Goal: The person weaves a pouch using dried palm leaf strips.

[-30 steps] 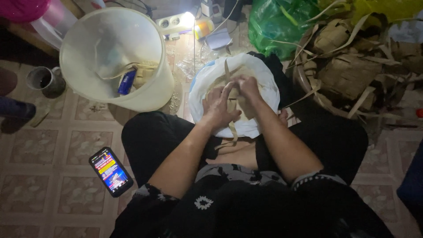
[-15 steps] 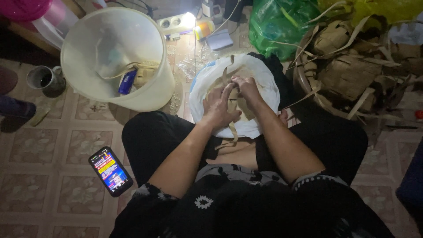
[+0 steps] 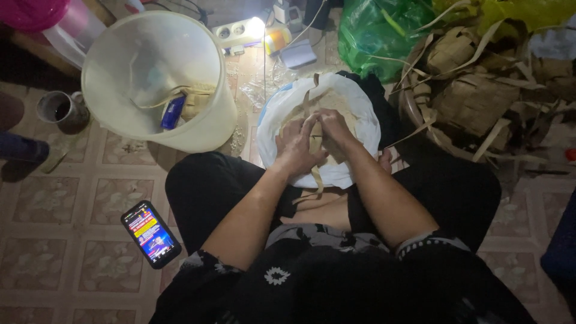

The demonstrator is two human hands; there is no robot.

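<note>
Patterned floor tiles lay underneath. Over a white bag on the lap, the left hand and right hand together pinched a palm-leaf strip. A phone and pale bucket sat nearby.

bucket left of bowl; phone on floor

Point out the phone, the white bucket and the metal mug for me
phone (image 3: 150, 234), head view, middle of its lit screen.
white bucket (image 3: 207, 120), head view, outer wall near the rim.
metal mug (image 3: 59, 109), head view, its dark open top.
</note>
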